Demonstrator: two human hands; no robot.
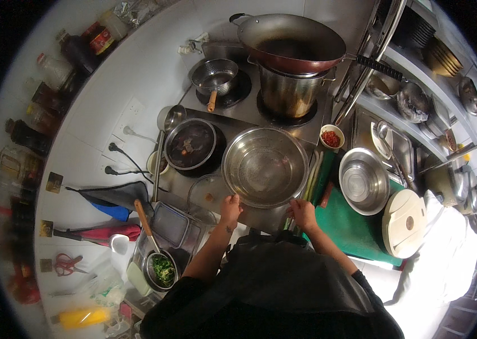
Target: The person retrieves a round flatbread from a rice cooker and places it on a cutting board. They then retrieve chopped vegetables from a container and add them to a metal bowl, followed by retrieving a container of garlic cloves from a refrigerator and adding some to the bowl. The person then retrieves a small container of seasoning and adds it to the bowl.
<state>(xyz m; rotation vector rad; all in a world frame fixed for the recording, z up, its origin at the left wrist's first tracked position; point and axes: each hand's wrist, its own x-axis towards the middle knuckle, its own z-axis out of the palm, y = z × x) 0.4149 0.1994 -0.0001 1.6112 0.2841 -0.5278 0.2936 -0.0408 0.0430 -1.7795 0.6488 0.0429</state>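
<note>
A wide stainless steel basin (265, 167) is in front of me, over the metal counter; its bottom looks wet and speckled, perhaps with clear liquid. At its near left rim, my left hand (231, 209) is closed, the fingers pinching the edge. My right hand (303, 215) has curled fingers at the near right rim, closed on the edge as well. Partly hidden beside the basin's left side lies a clear glass lid (202, 199). Along its right side run long green stalks (313, 175).
A lidded black pot (190, 144), a small pan (215, 78) and a big wok (292, 42) on a tall pot (287, 93) stand beyond. To the right are a chilli bowl (332, 137), a steel bowl (364, 182), a green board (351, 231) and a cream round lid (405, 224). Greens fill a strainer (162, 269).
</note>
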